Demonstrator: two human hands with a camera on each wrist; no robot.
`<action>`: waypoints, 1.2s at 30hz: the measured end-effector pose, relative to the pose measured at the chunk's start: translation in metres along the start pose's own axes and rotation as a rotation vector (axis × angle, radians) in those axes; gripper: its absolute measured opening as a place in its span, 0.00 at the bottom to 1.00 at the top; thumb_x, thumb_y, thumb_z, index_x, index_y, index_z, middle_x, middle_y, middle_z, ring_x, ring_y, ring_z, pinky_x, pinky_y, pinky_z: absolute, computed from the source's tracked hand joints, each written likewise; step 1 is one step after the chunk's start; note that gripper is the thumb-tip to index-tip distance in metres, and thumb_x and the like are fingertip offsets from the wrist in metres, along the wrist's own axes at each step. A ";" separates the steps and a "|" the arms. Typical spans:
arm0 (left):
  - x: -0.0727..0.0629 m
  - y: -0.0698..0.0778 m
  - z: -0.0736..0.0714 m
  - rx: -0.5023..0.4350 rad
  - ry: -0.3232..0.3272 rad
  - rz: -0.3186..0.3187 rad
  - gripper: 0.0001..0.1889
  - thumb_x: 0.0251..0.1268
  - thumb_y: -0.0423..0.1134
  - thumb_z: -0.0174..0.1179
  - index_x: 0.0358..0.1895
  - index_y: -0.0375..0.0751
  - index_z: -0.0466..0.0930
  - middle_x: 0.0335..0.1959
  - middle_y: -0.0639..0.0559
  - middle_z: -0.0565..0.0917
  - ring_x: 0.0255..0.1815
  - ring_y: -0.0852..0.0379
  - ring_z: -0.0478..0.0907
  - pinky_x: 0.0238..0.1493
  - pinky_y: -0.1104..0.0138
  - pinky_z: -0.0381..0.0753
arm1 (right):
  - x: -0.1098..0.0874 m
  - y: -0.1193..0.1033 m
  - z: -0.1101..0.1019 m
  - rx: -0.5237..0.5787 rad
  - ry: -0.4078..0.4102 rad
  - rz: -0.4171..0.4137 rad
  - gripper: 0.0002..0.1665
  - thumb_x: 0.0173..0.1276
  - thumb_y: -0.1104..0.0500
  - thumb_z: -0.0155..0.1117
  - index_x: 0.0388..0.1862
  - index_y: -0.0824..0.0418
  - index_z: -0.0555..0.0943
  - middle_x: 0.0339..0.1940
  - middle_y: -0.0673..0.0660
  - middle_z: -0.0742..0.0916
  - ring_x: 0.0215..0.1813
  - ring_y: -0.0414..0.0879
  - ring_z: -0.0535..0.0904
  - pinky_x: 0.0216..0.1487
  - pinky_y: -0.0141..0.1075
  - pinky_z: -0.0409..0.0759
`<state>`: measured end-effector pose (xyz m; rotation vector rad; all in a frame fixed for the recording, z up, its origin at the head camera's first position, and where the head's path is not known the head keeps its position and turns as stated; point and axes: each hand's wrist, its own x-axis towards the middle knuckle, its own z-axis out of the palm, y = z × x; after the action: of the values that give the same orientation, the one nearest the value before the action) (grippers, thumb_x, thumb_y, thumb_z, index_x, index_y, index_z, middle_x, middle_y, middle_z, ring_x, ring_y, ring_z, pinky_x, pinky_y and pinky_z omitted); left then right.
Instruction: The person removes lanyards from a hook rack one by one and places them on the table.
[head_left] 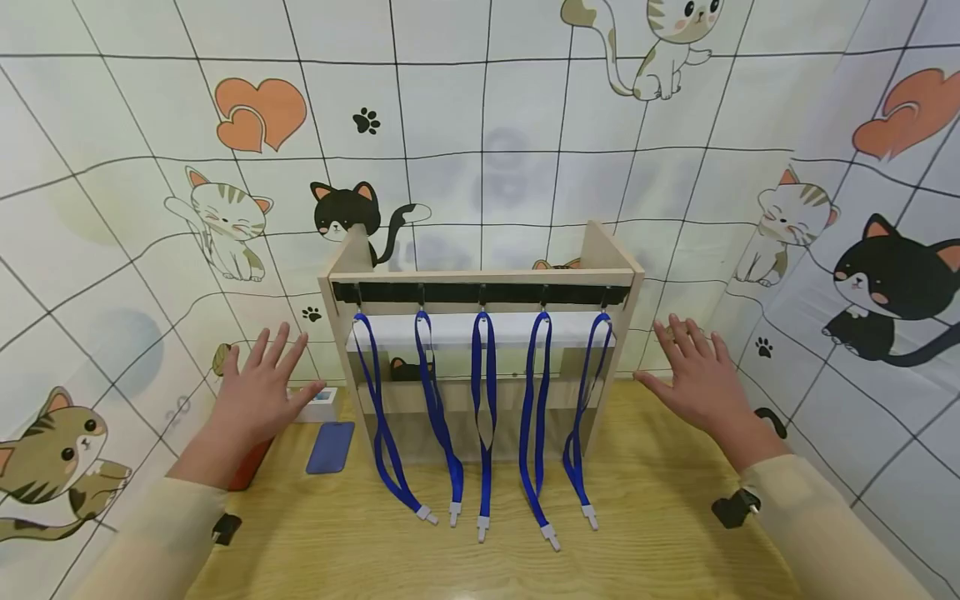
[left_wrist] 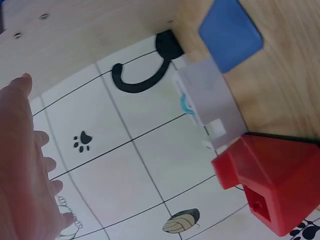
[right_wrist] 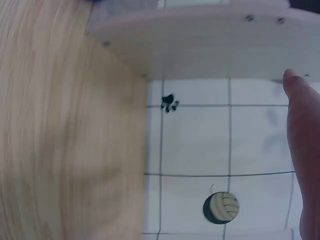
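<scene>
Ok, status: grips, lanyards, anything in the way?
Left grip open, empty; right grip likewise. Five blue lanyards hanging on rack. Nothing seen in front of them.

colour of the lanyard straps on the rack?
The lanyard straps are deep blue; they show best in the head view.

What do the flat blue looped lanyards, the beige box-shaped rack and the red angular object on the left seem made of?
Lanyards: probably matte fabric, perhaps woven; the flat straps hang limp. Rack: likely smooth, dull wood or board; thick beige panels with screw heads. Red angular object: probably hard, faintly glossy plastic, given its smooth, moulded-looking edges.
</scene>
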<state>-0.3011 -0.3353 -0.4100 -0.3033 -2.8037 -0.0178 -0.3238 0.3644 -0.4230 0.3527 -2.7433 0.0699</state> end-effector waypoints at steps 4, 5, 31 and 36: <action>0.002 0.001 -0.010 -0.072 0.051 0.009 0.50 0.81 0.69 0.56 0.93 0.46 0.48 0.92 0.35 0.43 0.91 0.29 0.39 0.80 0.25 0.37 | -0.005 -0.011 -0.013 0.085 0.057 0.003 0.60 0.82 0.27 0.58 0.94 0.61 0.49 0.92 0.70 0.55 0.90 0.71 0.47 0.84 0.71 0.41; 0.002 0.002 -0.012 -0.092 0.065 0.011 0.50 0.81 0.68 0.56 0.93 0.47 0.47 0.93 0.35 0.43 0.91 0.29 0.39 0.81 0.25 0.38 | -0.007 -0.013 -0.016 0.111 0.083 0.002 0.59 0.82 0.29 0.59 0.94 0.61 0.51 0.91 0.71 0.58 0.89 0.72 0.50 0.84 0.72 0.44; 0.030 0.042 -0.072 -0.695 0.356 0.096 0.45 0.78 0.51 0.67 0.91 0.51 0.55 0.91 0.45 0.56 0.90 0.37 0.52 0.81 0.28 0.53 | -0.034 -0.151 -0.025 0.812 0.641 0.135 0.30 0.74 0.69 0.76 0.70 0.71 0.76 0.55 0.67 0.83 0.51 0.54 0.80 0.54 0.39 0.75; 0.040 0.051 -0.074 -0.794 0.476 0.161 0.39 0.76 0.40 0.69 0.86 0.44 0.64 0.85 0.42 0.66 0.86 0.40 0.60 0.81 0.34 0.62 | -0.031 -0.168 -0.012 0.843 0.647 0.183 0.29 0.75 0.67 0.76 0.70 0.70 0.76 0.55 0.66 0.82 0.51 0.56 0.80 0.53 0.42 0.77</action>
<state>-0.3046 -0.2803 -0.3285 -0.6042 -2.1674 -1.0294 -0.2492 0.2098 -0.4230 0.2264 -1.9654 1.1781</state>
